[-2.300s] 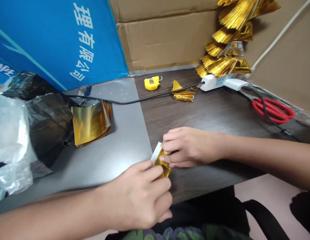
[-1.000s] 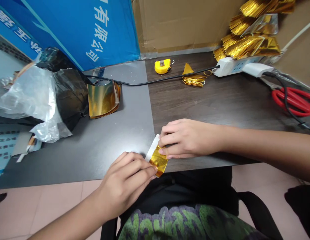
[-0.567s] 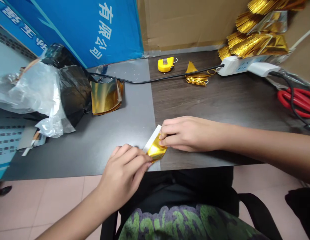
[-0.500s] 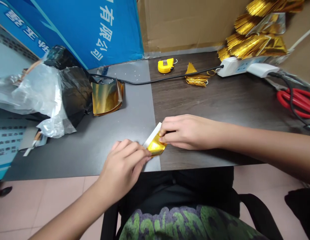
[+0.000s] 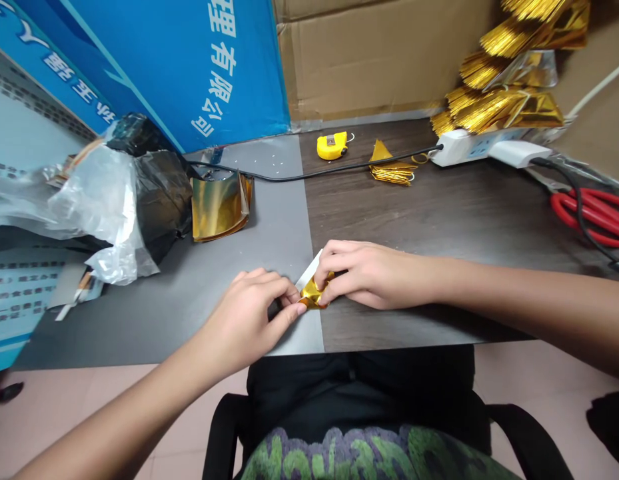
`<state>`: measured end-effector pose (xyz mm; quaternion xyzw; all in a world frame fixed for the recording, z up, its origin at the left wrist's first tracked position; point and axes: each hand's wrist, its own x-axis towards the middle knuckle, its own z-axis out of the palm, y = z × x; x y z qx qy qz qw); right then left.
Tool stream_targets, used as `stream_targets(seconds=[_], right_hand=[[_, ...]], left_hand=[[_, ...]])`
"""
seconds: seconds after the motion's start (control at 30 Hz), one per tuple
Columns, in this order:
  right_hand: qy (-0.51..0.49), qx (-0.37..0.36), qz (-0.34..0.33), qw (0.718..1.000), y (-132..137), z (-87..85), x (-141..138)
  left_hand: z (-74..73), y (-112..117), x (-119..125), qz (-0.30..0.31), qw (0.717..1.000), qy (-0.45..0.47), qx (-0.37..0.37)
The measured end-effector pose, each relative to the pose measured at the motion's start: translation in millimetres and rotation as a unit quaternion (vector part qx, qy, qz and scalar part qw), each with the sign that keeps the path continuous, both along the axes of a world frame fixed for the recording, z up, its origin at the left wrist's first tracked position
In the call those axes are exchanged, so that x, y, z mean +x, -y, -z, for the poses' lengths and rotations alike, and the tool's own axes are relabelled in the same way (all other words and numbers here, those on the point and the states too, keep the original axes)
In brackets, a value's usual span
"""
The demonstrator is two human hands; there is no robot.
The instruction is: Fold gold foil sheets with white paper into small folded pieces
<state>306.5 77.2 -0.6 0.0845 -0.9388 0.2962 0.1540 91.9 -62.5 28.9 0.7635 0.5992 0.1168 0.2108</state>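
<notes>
Right hand [image 5: 364, 275] spreads its finger and thumb wider than a moment ago, gripping foil [image 5: 310, 294] on the desk [image 5: 414, 220] — left hand [image 5: 256, 310] pinches its left end, seemingly so it can't slip.

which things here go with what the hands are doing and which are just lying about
Seem to belong:
- gold foil piece with white strip, held by left hand and right hand
- curved gold sheets
- small folded gold bundle
- piled gold bundles

Apparently just lying about:
- yellow tape measure
- red-handled scissors
- power strip
- black plastic bag
</notes>
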Motion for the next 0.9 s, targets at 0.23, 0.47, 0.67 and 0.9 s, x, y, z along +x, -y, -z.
stream_targets(seconds=[0.23,0.47,0.67,0.9], right_hand=[[0.021,-0.071,0.053,0.996,11,-2.3,-5],[0.03,-0.084,0.11,0.99,20,2.7,-14],[0.051,-0.049,0.143,0.987,25,1.3,-16],[0.056,-0.033,0.167,0.984,29,0.7,-18]], left_hand=[[-0.9,3,4,-0.059,0.998,-0.017,0.001],[-0.8,8,9,-0.099,0.995,-0.033,-0.005],[0.0,12,13,-0.111,0.992,-0.057,-0.005],[5.3,22,23,-0.133,0.987,-0.083,0.037]])
